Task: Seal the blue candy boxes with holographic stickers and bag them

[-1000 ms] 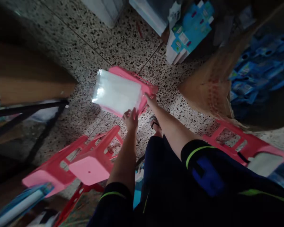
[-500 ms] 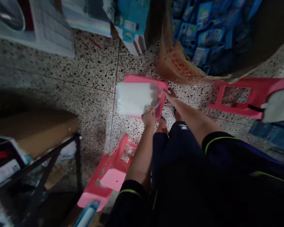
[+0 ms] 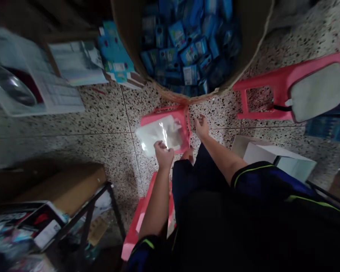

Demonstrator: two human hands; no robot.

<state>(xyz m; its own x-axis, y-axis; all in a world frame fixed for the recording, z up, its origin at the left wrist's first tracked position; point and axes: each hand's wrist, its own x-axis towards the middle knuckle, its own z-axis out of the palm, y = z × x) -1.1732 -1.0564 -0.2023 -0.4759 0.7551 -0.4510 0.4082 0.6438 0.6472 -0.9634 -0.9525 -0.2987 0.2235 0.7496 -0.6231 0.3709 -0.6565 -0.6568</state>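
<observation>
A clear plastic bag (image 3: 171, 138) lies over a whitish stack of what look like similar bags (image 3: 150, 134) on a pink plastic stool (image 3: 185, 130). My left hand (image 3: 163, 155) is at the near edge of the bag, its fingers closed in a pinch on the plastic. Bright glare runs across the film beside those fingers. To the right of the stool, my right hand (image 3: 201, 127) hangs above the speckled floor. Its fingers are loosely bent and apart, and I see nothing in them.
Beyond the stool stands a large round container (image 3: 209, 94) of small blue packets (image 3: 189, 54). Another pink stool (image 3: 283, 85) with a grey pad is at right, an open carton (image 3: 260, 151) below it. Pink stools (image 3: 138, 219) and a dark-framed rack (image 3: 113, 200) are at lower left.
My right hand has come off the stool's edge and is now apart from it. My left hand has shifted left along the bag. The view has turned, bringing the round container to the middle.
</observation>
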